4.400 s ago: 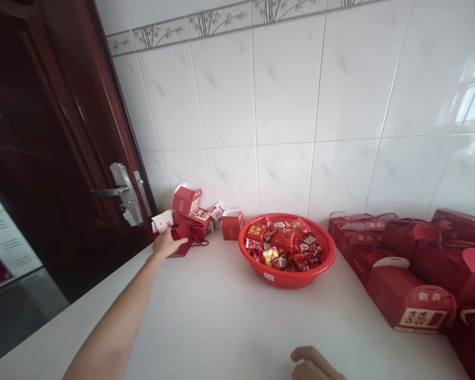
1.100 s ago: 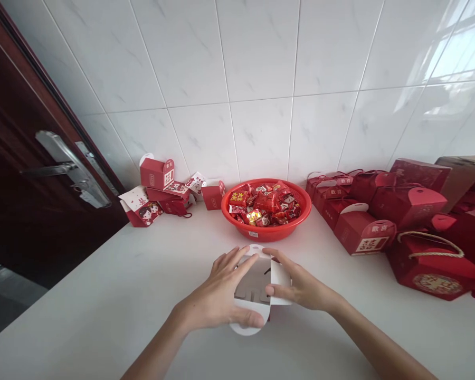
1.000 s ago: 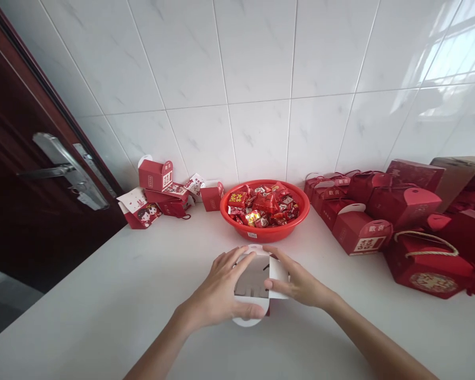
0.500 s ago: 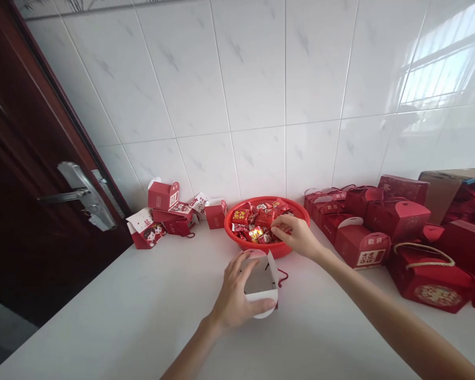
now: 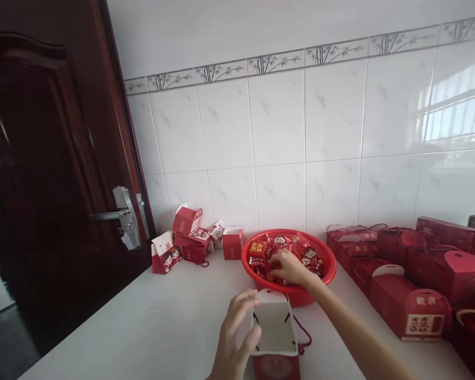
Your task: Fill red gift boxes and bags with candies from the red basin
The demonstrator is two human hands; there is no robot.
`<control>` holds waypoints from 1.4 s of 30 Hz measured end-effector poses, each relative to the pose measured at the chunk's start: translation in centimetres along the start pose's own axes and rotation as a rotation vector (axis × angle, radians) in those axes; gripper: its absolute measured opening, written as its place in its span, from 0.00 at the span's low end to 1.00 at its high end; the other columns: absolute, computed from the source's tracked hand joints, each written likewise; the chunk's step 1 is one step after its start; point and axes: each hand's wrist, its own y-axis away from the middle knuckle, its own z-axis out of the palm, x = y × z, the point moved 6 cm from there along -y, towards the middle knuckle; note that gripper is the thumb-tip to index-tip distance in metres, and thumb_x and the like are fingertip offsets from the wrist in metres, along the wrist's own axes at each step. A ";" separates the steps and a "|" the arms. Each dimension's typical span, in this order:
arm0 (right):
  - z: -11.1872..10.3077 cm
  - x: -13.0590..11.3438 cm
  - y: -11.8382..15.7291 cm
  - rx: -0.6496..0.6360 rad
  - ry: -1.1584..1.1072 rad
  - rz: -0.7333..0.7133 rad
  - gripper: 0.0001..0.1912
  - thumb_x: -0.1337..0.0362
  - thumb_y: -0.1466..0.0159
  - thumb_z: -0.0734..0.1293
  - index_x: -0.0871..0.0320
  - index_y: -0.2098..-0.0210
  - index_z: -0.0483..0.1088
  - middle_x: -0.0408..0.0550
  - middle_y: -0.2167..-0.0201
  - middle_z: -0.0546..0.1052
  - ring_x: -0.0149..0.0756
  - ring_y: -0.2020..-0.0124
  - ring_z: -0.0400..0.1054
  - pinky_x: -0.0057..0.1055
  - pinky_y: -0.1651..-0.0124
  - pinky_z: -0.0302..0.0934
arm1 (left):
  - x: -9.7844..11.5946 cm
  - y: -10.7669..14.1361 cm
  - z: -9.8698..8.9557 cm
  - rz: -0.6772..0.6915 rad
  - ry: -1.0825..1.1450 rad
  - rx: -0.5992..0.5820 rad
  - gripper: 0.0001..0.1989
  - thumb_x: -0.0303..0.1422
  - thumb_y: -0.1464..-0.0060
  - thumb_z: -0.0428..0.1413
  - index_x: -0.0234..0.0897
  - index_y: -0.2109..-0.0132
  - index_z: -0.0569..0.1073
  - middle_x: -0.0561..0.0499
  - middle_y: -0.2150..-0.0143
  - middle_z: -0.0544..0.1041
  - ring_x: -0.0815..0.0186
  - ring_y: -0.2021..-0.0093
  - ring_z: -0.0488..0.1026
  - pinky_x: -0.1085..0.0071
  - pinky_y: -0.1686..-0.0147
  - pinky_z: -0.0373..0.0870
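Note:
An open red gift box [image 5: 275,322] with a pale inside and a dark red cord stands on the table in front of me. My left hand [image 5: 237,332] is at its left side, fingers and thumb apart, with the thumb overlapping the box's edge; whether it touches the box is unclear. Behind the box sits a red plastic basket [image 5: 330,269] filled with wrapped candies [image 5: 258,248]. Into it reaches my right hand [image 5: 288,266], its fingers curled down around red-wrapped candy, with the fingertips partly hidden.
Several small red boxes [image 5: 188,221] are piled at the left by the tiled wall, near a dark door with a metal handle [image 5: 126,216]. On the right stand rows of closed red gift boxes [image 5: 404,301]. The white table [image 5: 174,316] lies between.
The camera view has tilted up and turned left. My left hand has loosened from around the box to its left side. My right hand has moved deeper into the candies.

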 end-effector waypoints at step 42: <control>-4.3 3.7 1.2 0.603 -0.897 0.310 0.15 0.57 0.49 0.68 0.57 0.63 0.70 0.49 0.64 0.80 0.44 0.62 0.74 0.37 0.61 0.69 | -5.8 -18.7 2.7 -0.357 0.166 -0.172 0.26 0.49 0.59 0.69 0.34 0.58 0.81 0.44 0.61 0.85 0.56 0.63 0.81 0.60 0.57 0.77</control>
